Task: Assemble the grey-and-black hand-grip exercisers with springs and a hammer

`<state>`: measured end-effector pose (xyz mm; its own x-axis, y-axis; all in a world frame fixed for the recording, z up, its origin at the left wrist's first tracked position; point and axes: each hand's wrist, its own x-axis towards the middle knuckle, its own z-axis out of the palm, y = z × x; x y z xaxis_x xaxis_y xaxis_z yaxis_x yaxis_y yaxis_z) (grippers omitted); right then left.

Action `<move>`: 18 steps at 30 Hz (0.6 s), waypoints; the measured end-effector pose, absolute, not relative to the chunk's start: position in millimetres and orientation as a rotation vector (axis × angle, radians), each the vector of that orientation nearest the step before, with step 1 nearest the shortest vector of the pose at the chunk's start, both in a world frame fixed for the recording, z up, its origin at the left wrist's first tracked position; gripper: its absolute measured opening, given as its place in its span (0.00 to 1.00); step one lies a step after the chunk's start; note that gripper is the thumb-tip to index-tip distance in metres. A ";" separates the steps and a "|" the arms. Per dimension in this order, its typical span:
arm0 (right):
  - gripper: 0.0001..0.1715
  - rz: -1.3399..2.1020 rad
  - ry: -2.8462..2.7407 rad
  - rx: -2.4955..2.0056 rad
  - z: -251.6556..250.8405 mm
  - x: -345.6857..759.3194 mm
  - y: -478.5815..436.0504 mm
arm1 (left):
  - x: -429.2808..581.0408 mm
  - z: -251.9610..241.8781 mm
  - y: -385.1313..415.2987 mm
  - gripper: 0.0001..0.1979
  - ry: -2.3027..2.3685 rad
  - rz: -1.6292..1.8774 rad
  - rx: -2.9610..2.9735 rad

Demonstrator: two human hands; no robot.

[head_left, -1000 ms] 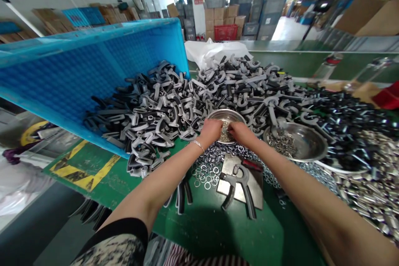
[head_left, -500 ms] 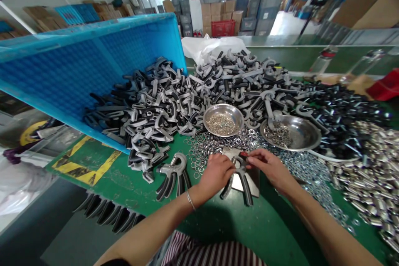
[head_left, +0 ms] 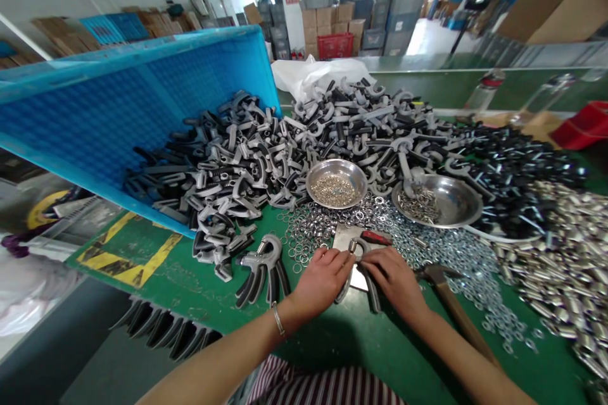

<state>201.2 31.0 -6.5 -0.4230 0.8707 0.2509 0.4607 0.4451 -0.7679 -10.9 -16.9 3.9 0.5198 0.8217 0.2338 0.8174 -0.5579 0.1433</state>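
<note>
My left hand [head_left: 327,275] is closed around a grey-and-black hand grip strengthener [head_left: 373,294] with a coil spring at its top. The fingers of my right hand [head_left: 393,278] are pressed together against its joint; any small part between them is hidden. Under the strengthener lies a metal plate [head_left: 342,238], and a red-handled tool [head_left: 375,238] rests at its far edge. A wooden-handled hammer [head_left: 458,307] lies beside my right forearm. To the left of my left hand, assembled hand grips [head_left: 263,266] lie together on the green table.
A tipped blue crate [head_left: 228,69] spills grey handles [head_left: 247,164] across the table. Two metal bowls hold small parts: one with tiny rivet-like pieces [head_left: 335,191], the other [head_left: 458,199] with pins. Loose washers [head_left: 475,285], silver cylinders [head_left: 565,253] and black parts [head_left: 517,164] spread rightward.
My right hand has moved left and down from the red-handled tool onto the strengthener's joint. The red-handled tool now lies free, and the hammer has come into sight.
</note>
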 end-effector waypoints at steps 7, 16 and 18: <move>0.09 0.492 -2.287 -0.908 -14.1 195.4 40.7 | -7.2 0.8 -24.0 0.23 1.558 0.421 2.607; 0.11 0.312 -2.445 -0.840 -11.5 195.3 42.6 | -26.5 35.6 18.6 0.14 1.587 0.539 2.292; 0.11 0.276 -2.503 -0.798 -9.8 199.0 41.8 | -36.9 46.2 41.6 0.14 1.632 0.557 2.315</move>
